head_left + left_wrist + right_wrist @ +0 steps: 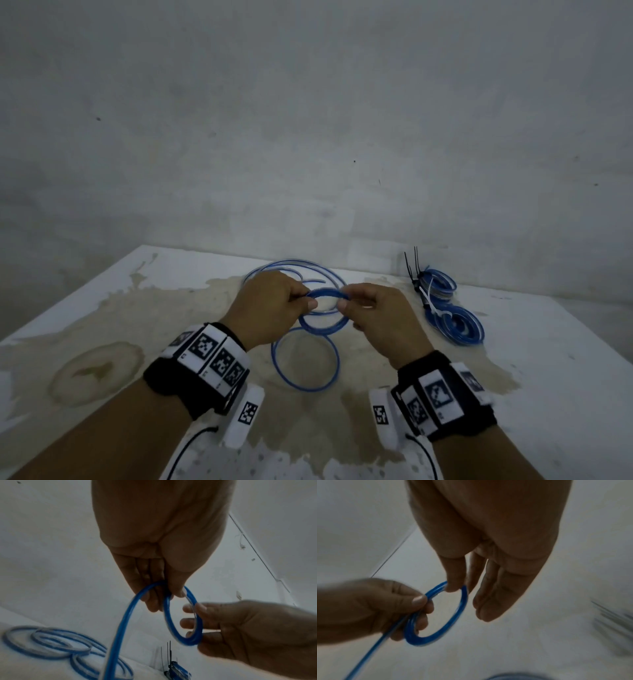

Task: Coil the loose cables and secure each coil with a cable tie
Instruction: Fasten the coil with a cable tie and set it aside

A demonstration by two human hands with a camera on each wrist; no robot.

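Note:
A small coil of blue cable [325,293] hangs above the table between both hands. My left hand [306,301] pinches the coil's left side between thumb and fingers, and my right hand [344,303] pinches its right side. In the left wrist view the coil [183,616] is a tight ring, and its loose tail [120,635] drops to the table. In the right wrist view my right hand [458,588] grips the ring [448,615] at the top. More loose loops [305,359] of the same cable lie on the table under and behind the hands.
Two tied blue coils [457,325] lie at the right of the stained white table [102,308]. Black cable ties [412,265] stand up beside them near the grey wall [308,137]. The table's left edge runs diagonally at the far left.

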